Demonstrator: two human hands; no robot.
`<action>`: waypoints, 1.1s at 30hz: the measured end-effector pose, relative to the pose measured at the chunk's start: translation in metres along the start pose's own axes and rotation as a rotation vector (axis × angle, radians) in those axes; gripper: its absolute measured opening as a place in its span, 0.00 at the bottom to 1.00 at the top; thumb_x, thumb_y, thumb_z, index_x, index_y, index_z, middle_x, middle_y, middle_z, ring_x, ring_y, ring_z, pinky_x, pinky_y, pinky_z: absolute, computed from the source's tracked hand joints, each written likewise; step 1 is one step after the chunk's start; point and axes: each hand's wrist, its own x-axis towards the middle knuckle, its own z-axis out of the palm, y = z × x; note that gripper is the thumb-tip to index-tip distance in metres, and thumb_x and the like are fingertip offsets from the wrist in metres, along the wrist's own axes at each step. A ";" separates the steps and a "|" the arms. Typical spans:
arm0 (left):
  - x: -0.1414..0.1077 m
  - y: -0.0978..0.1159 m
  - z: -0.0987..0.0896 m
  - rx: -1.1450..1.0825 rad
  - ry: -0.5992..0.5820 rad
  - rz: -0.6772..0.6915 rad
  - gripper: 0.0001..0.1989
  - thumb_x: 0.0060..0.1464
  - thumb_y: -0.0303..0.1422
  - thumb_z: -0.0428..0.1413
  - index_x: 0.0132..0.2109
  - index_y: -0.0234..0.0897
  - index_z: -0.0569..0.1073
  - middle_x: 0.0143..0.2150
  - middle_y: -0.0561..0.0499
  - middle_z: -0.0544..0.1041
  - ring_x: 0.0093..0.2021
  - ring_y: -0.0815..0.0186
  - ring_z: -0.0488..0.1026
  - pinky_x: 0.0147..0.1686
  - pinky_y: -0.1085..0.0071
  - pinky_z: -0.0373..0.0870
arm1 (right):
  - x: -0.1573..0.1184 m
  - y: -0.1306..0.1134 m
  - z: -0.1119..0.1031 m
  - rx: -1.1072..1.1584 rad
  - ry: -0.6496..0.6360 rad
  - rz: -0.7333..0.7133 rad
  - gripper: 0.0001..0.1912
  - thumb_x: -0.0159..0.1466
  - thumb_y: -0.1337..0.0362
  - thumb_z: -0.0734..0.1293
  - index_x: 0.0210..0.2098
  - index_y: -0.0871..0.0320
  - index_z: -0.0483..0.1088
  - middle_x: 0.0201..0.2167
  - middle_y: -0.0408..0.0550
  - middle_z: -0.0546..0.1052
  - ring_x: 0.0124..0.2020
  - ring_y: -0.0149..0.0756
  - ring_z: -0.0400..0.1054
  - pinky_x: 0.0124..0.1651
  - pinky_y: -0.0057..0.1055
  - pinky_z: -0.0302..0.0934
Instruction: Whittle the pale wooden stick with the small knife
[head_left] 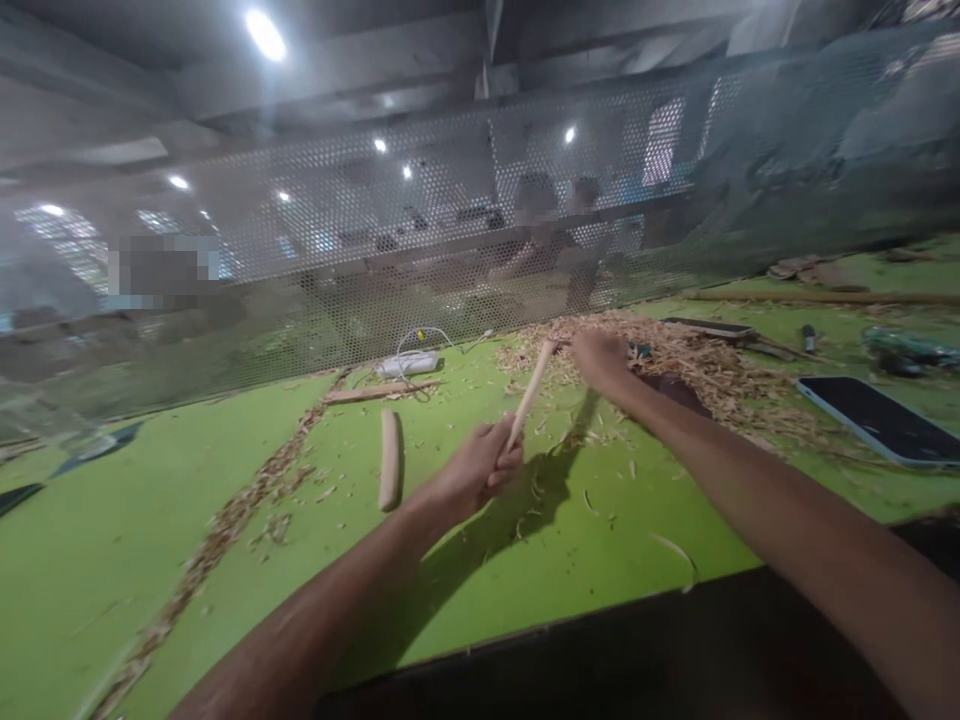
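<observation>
My left hand (484,465) is closed around the lower end of a pale wooden stick (534,390), which slants up and to the right above the green table. My right hand (600,358) is a closed fist just right of the stick's upper end. A small dark bit shows between that fist and the stick, but what the fist grips is too hidden to name. Left of my left hand, a second pale wooden piece (389,460) with rounded ends lies on the table. Behind and around my right hand spreads a heap of wood shavings (667,355).
A green table (247,600) carries a line of shavings along its seam. A white power strip (409,364) with a cable and a thin wooden strip (381,392) lie farther back. Phones (885,420) rest on the right. A perforated screen (420,240) borders the far edge, with people beyond.
</observation>
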 end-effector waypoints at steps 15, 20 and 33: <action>0.002 0.012 -0.006 -0.183 0.102 0.031 0.18 0.74 0.36 0.42 0.34 0.34 0.65 0.21 0.61 0.57 0.14 0.78 0.53 0.13 0.82 0.52 | -0.039 -0.051 -0.016 0.060 0.050 -0.222 0.19 0.73 0.65 0.59 0.37 0.65 0.80 0.27 0.53 0.77 0.26 0.33 0.66 0.32 0.28 0.54; 0.005 0.012 -0.014 -0.227 0.088 0.049 0.16 0.73 0.35 0.42 0.37 0.34 0.66 0.20 0.62 0.57 0.14 0.78 0.53 0.12 0.82 0.51 | -0.055 -0.072 -0.009 0.009 0.018 -0.315 0.19 0.73 0.64 0.58 0.39 0.62 0.80 0.30 0.55 0.80 0.30 0.38 0.71 0.32 0.29 0.59; 0.005 0.011 -0.008 -0.254 0.068 -0.005 0.17 0.74 0.35 0.41 0.35 0.35 0.64 0.20 0.63 0.55 0.13 0.78 0.52 0.11 0.83 0.50 | -0.034 -0.062 0.001 0.033 -0.030 -0.278 0.24 0.72 0.68 0.53 0.47 0.61 0.80 0.40 0.62 0.81 0.40 0.47 0.75 0.40 0.37 0.65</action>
